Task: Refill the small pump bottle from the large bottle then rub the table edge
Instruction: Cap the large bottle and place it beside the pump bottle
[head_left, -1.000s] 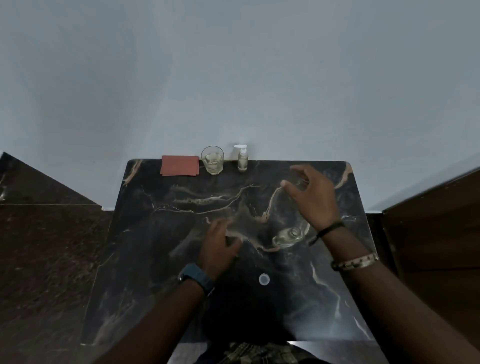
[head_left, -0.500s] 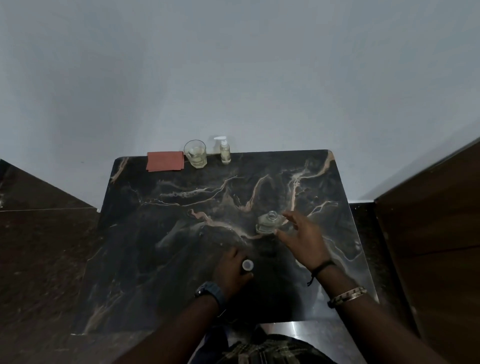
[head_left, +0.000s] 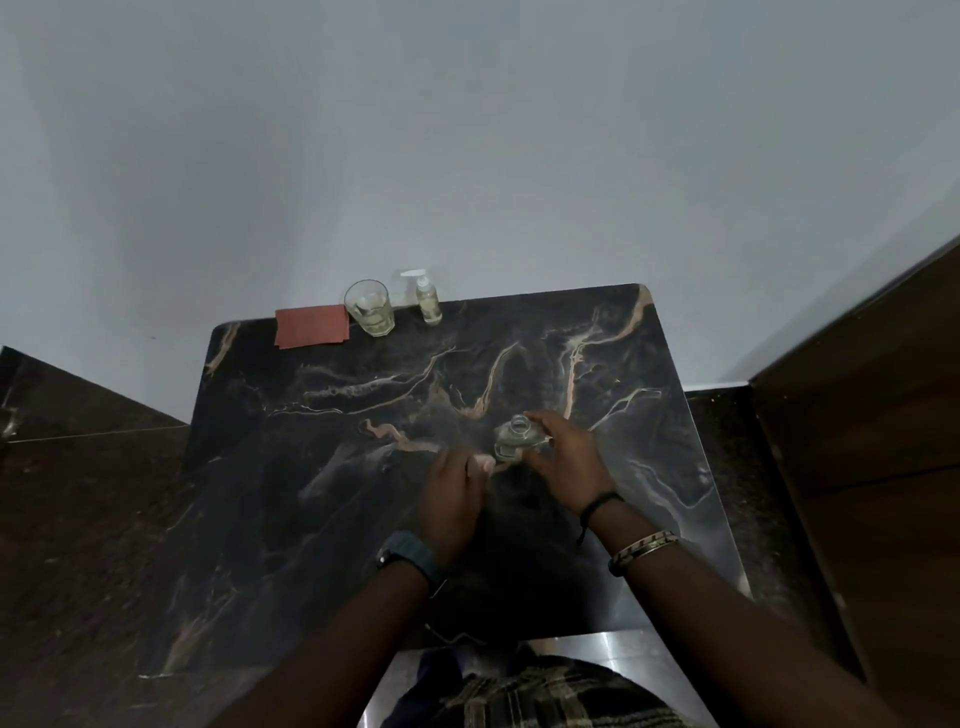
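Head view: right hand (head_left: 566, 462) curls its grip round a clear, uncapped glass bottle (head_left: 511, 439) on the black marble counter (head_left: 311, 467); left hand's (head_left: 452, 493) grip unclear.

We observe a dark marble table (head_left: 322, 519) with tan and white veining, its far edge against a pale wall. Along that far edge lie three items in a row: a reddish-brown rectangular sheet (head_left: 310, 326) at the left, flat and overhanging the edge slightly; a clear glass tumbler (head_left: 369, 307) holding some pale liquid, just beside it; and a small pump bottle (head_left: 428, 298), upright, near the tumbler. Nearer the middle, an uncapped clear bottle (head_left: 511, 438) stands on the surface.
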